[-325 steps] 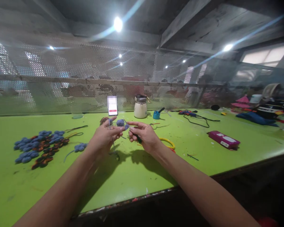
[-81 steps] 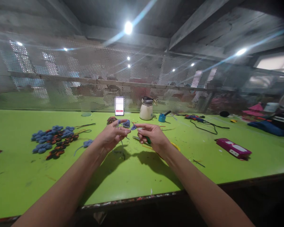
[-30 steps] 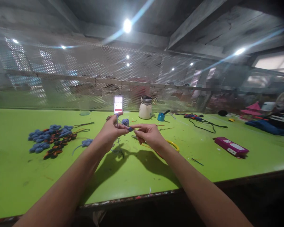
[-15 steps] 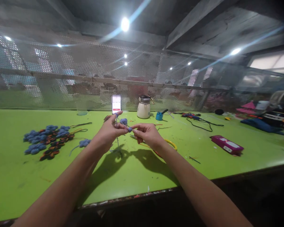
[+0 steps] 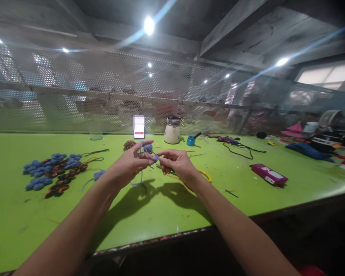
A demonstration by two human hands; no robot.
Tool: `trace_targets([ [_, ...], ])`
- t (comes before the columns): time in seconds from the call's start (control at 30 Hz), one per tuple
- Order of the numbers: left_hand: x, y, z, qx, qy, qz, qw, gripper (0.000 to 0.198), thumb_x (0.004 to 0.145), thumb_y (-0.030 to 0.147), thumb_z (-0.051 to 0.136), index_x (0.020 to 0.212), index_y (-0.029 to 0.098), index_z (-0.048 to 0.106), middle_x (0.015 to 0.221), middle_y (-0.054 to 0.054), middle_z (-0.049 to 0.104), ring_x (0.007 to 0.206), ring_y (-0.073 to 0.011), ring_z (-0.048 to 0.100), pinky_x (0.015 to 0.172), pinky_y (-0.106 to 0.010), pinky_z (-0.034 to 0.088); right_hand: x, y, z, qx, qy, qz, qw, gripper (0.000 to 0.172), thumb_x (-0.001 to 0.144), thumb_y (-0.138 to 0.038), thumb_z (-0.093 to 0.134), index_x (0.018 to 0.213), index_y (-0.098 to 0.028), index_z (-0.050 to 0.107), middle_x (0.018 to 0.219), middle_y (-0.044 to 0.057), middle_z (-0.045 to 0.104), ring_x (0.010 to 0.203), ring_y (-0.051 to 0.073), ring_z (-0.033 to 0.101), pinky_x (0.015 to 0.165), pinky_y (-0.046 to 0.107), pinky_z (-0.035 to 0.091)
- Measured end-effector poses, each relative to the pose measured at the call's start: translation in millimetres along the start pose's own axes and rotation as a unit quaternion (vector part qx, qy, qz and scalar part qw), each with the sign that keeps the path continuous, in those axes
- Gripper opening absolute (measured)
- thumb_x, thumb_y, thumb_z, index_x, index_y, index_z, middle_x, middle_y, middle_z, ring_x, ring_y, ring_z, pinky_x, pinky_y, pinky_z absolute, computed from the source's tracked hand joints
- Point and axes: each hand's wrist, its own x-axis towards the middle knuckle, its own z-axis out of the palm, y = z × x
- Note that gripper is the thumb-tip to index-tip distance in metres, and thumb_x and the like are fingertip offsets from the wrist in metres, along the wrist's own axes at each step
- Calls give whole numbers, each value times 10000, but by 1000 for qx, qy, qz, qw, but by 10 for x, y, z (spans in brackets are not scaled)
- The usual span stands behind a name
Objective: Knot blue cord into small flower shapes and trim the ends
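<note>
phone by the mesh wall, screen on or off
On: the slim upright smartphone shows a bright white screen with a red bar low down.

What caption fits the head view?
Bare left hand and right hand pinch a blue yarn piece above the green table; crocheted flowers lie at left.

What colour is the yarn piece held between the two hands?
Periwinkle blue yarn piece; the head view shows it best.

Bare green table (image 5: 161,214) lies open from the near edge to beneath the left hand (image 5: 129,164) and right hand (image 5: 176,165), pinched together on a blue yarn piece (image 5: 155,157). Blue yarn flowers (image 5: 50,170) crowd the left, a yellow ring (image 5: 205,175) and pink case (image 5: 268,175) the right; phone (image 5: 138,127), cream jar (image 5: 171,130) and mesh screen (image 5: 74,96) close the back.
</note>
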Motion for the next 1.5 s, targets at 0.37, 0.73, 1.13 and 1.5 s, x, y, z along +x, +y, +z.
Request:
trace_targets([
  [0.37,84,-39,-40,-56,87,-9,995,658,581,-20,690,1200,94,498,616,4,620,613,-88,555,576,-175,399,6,38,49,-5,8,23,1000,287,711,-305,711,939,-131,699,498,-43,555,393,63,476,396,200,386],
  [0.73,24,45,22,-147,20,-10,989,707,607,-70,671,1253,149,488,697,-1,645,640,-74,593,603,-139,464,60,-122,89,15,9,27,999,363,707,-318,718,1022,-139,692,518,-37,575,398,63,479,413,208,403],
  [1.13,22,248,50,-154,68,25,985,590,679,38,690,1236,110,509,729,-12,661,553,-41,555,512,-112,442,154,-387,103,-96,9,9,995,331,738,-315,672,1004,-119,702,464,-63,482,397,52,383,419,216,350],
  [1.5,-14,273,60,-138,16,62,988,664,668,25,732,1272,178,503,690,39,641,679,-60,614,695,-144,485,157,-379,199,14,10,-21,1000,301,727,-310,696,987,-158,702,484,-60,516,409,59,422,443,234,390],
])
